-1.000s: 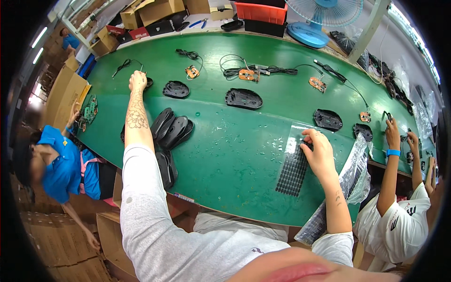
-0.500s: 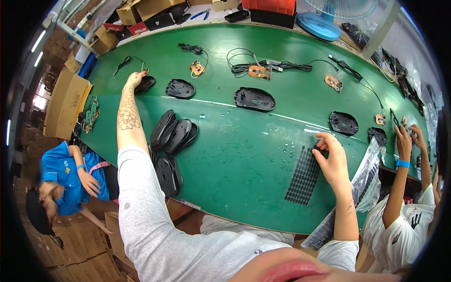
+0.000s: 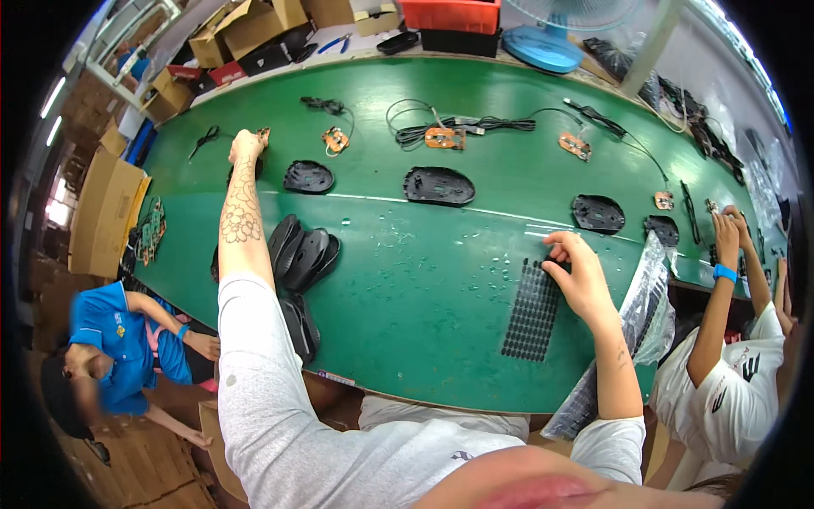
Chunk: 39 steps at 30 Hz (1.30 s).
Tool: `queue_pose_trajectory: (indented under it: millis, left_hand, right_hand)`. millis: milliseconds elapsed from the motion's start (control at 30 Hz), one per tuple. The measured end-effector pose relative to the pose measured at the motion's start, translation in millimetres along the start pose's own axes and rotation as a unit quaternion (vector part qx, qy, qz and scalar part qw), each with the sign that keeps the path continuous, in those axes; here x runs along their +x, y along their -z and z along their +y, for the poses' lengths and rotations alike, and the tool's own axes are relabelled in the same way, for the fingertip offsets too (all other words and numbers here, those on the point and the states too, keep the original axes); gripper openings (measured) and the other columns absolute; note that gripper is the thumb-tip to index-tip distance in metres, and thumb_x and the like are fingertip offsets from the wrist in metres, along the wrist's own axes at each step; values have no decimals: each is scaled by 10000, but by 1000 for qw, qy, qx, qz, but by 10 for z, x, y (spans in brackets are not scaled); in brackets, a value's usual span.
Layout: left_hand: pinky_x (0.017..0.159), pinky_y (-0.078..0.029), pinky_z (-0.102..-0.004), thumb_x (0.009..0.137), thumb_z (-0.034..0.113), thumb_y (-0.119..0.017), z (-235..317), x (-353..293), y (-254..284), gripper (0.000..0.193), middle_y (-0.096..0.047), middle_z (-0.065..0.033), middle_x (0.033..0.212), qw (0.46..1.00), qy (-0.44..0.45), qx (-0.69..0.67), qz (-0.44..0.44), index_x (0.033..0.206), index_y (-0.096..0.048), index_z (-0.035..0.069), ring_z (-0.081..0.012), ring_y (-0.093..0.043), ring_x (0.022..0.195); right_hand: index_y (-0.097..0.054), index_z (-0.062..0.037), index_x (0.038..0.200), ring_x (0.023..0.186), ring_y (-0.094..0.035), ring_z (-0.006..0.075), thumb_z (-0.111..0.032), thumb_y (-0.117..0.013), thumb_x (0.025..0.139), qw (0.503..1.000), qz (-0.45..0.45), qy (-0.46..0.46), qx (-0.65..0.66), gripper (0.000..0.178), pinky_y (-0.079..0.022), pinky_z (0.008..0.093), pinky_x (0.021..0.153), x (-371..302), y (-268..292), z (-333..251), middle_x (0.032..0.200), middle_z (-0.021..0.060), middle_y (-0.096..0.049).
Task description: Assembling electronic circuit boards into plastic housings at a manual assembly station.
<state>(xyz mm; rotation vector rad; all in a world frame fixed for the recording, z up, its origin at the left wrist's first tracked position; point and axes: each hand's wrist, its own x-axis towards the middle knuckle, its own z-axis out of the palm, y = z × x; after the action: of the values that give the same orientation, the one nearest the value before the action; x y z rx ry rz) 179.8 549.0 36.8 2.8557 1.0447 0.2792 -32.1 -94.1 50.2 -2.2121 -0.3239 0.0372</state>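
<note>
In the head view, dark lettering is showing on a co-worker's white shirt (image 3: 733,403), lower right. A droplet-spotted green table (image 3: 407,314) is filling the centre. A red bin (image 3: 449,17) is standing at the top, contents hidden. Upper left, the left hand (image 3: 247,147) is bending beside an orange circuit board (image 3: 264,136), grip unclear. Right of centre, the right hand (image 3: 580,270) is curling half-open at a sheet of black pads (image 3: 530,318), hold unclear.
</note>
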Motion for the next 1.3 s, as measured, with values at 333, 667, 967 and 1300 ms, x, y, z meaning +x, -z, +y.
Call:
queue_pose_trajectory:
  millis: [333, 667, 967, 1300]
  left_hand:
    - [647, -525, -273, 805, 305, -720, 748, -734, 445, 302, -717, -70, 887, 935, -52, -323, -138, 958, -703, 46, -168, -667, 747]
    - [632, -520, -199, 867, 184, -707, 1567, -2483, 508, 242, -715, -68, 914, 684, -73, -657, -307, 1062, -668, 47, -129, -689, 803]
    - [624, -528, -183, 908, 139, -666, 1951, -3799, 467, 246, -717, -78, 913, 594, -118, -689, -398, 1119, -614, 22, -135, -698, 785]
    - [625, -512, -186, 902, 116, -659, 1946, -4119, 274, 236, -728, -95, 902, 614, -265, -623, -406, 1095, -599, -5, -119, -685, 745]
  right_hand:
    - [-590, -28, 1066, 728, -499, 132, 81, -595, 786, 999, -22, 30, 20, 301, -440, 249, 704, -65, -25, -43, 844, 35, -557]
    - [-587, -39, 1056, 838, -587, 128, 48, -618, 814, 949, 5, -20, 314, 259, -487, 247, 779, 28, -132, 76, 909, 58, -617]
    - [-562, -29, 1058, 880, -608, 137, 35, -652, 825, 914, 42, -50, 401, 258, -496, 243, 828, 44, -90, 71, 964, 76, -623]
    - [-545, -29, 1036, 893, -606, 130, 63, -677, 815, 909, 66, -52, 407, 274, -500, 237, 854, 32, -166, 74, 964, 66, -607]
